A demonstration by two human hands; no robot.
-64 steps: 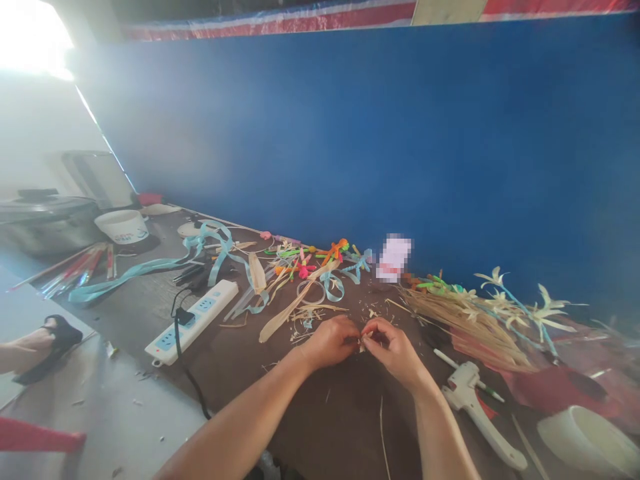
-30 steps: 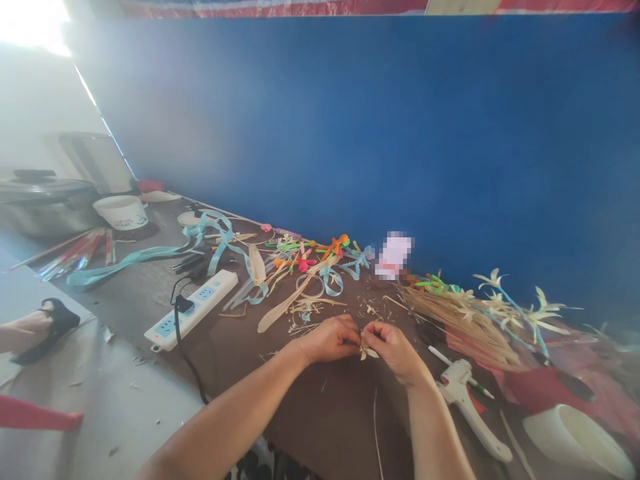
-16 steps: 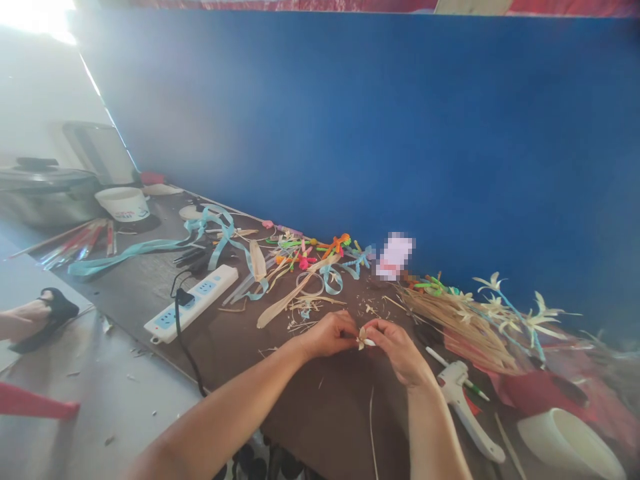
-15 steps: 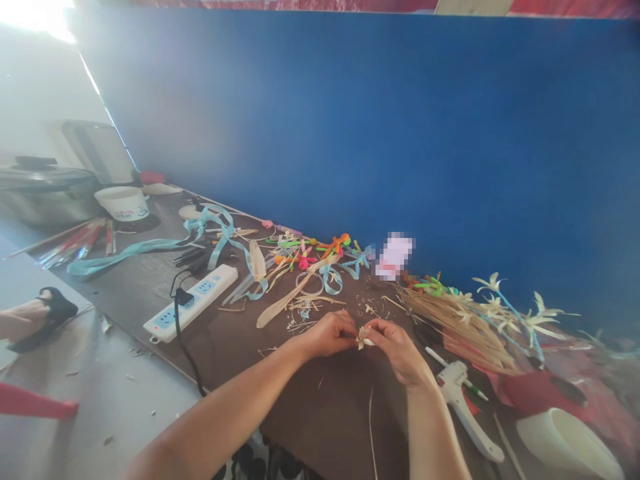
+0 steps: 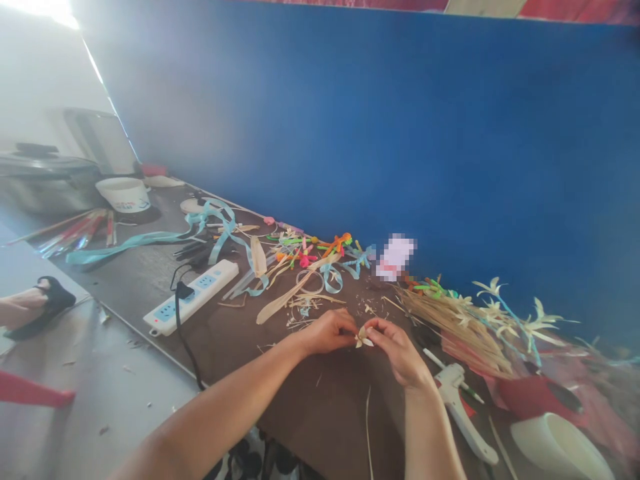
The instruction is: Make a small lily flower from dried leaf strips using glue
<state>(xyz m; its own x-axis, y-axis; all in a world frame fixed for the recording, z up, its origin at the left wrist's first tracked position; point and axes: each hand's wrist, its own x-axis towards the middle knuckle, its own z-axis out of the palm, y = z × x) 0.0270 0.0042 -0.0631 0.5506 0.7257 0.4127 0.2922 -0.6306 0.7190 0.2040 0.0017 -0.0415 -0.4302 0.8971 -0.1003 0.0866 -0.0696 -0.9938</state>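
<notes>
Between my fingertips is a small cream flower (image 5: 362,338) that looks made of dried husk strips. My left hand (image 5: 331,332) pinches it from the left side, fingers curled. From the other side my right hand (image 5: 395,343) grips a petal between thumb and forefinger. Both hands are just above the brown tabletop (image 5: 345,407). Scraps of husk and thin stalks (image 5: 303,313) lie just beyond my left hand. A white glue gun (image 5: 463,413) rests to the right of my right forearm, beside a white and green pen (image 5: 473,392).
A white power strip (image 5: 193,298) with a black plug and cord lies left. Light blue ribbon (image 5: 135,241) and colourful pipe-cleaner figures (image 5: 305,255) spread along the back. Right are dried husk strands (image 5: 460,327), finished pale flowers (image 5: 540,323) and a white cup (image 5: 555,443). A person's foot (image 5: 43,303) shows at left.
The flower's petals between my fingertips appear more spread and slightly turned. Both hands stay in nearly the same place, and the camera view has shifted a little.
</notes>
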